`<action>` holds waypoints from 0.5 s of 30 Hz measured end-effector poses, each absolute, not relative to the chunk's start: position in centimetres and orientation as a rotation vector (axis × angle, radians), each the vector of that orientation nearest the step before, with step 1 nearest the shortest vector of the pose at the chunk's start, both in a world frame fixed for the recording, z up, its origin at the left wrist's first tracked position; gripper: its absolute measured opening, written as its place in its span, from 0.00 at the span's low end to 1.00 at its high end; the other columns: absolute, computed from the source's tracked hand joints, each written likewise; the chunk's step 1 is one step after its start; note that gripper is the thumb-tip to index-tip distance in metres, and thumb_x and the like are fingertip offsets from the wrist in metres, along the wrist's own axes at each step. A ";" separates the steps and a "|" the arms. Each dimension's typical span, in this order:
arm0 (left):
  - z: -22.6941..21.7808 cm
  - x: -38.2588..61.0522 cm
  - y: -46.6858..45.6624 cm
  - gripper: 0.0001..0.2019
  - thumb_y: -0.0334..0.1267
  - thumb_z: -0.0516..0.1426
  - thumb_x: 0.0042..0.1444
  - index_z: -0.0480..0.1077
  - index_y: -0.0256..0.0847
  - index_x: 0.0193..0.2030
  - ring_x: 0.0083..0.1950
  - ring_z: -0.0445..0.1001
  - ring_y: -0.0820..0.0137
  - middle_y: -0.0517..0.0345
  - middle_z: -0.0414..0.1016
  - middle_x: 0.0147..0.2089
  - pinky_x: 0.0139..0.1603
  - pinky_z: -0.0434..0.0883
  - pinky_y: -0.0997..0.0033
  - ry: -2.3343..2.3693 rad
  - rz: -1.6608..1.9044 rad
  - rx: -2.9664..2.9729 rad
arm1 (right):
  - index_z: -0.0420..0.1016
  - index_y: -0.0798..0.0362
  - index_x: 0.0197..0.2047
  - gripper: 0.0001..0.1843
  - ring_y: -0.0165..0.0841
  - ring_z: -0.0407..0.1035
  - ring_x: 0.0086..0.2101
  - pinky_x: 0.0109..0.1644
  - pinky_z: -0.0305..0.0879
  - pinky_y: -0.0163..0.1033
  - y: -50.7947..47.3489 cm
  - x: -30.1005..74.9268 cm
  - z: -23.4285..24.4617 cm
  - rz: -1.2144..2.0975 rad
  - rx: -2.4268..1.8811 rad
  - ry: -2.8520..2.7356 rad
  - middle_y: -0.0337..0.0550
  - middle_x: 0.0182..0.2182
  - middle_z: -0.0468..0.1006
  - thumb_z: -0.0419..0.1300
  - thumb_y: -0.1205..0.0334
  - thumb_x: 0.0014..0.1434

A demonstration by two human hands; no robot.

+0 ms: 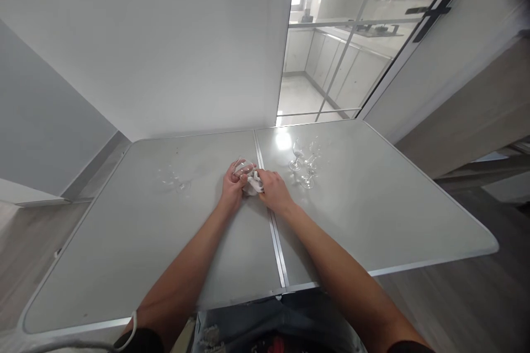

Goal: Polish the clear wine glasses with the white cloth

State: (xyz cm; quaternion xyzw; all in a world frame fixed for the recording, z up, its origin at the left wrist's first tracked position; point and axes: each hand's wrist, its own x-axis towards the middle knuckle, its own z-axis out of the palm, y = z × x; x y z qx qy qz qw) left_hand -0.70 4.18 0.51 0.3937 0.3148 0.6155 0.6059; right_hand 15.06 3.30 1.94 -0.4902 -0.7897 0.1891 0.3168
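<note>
My left hand (232,185) is closed around a clear glass (243,166), whose rounded bowl shows above the fingers. Whether it has a stem is hidden by my hands. My right hand (272,186) grips a crumpled white cloth (252,186) and presses it against the glass. Both hands meet low over the middle of the table. Right of them stand several clear stemmed glasses (307,181) close together. On the left part of the table there is more clear glassware (181,184), too faint to make out fully.
The pale grey table (132,242) has a metal seam (276,248) running across its middle and a metal-edged rim. A white wall (186,66) rises behind it. At the back right is a glass-paned door (331,66) with a black handle (436,14). A cable (124,342) lies by my left arm.
</note>
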 end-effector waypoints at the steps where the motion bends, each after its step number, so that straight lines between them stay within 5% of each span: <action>1: 0.5 -0.7 4.2 0.33 0.49 0.72 0.45 0.69 0.41 0.56 0.51 0.79 0.58 0.43 0.80 0.53 0.50 0.73 0.65 0.730 1.405 0.901 | 0.71 0.53 0.44 0.11 0.41 0.69 0.38 0.46 0.62 0.44 3.3 15.1 2.0 0.554 -1.284 -2.070 0.49 0.35 0.78 0.56 0.68 0.56; 3: 0.4 -0.8 4.1 0.32 0.50 0.71 0.45 0.71 0.39 0.55 0.51 0.79 0.58 0.42 0.80 0.52 0.52 0.73 0.62 0.711 1.369 0.878 | 0.72 0.52 0.40 0.07 0.38 0.69 0.33 0.41 0.63 0.41 3.4 15.2 2.2 0.831 -1.212 -1.921 0.44 0.32 0.77 0.56 0.60 0.61; 9: 0.3 -1.2 3.9 0.38 0.56 0.72 0.41 0.72 0.38 0.56 0.52 0.79 0.56 0.42 0.79 0.53 0.53 0.73 0.61 0.573 1.309 0.906 | 0.75 0.56 0.37 0.23 0.36 0.71 0.28 0.34 0.65 0.40 3.6 15.7 2.8 1.678 -0.966 -1.298 0.44 0.27 0.78 0.60 0.41 0.58; 11: 0.2 -1.2 4.0 0.35 0.54 0.72 0.43 0.72 0.39 0.55 0.50 0.79 0.57 0.42 0.79 0.53 0.52 0.73 0.61 0.590 1.333 0.894 | 0.75 0.55 0.39 0.20 0.37 0.72 0.30 0.36 0.65 0.41 3.5 15.7 2.7 1.598 -0.988 -1.405 0.46 0.30 0.78 0.60 0.44 0.59; 15: 0.2 -1.0 4.3 0.32 0.47 0.73 0.44 0.71 0.39 0.54 0.51 0.79 0.58 0.41 0.79 0.55 0.53 0.73 0.62 0.698 1.413 0.884 | 0.73 0.53 0.42 0.09 0.41 0.71 0.38 0.46 0.64 0.44 3.3 15.4 2.5 0.880 -1.181 -1.914 0.49 0.36 0.78 0.60 0.62 0.57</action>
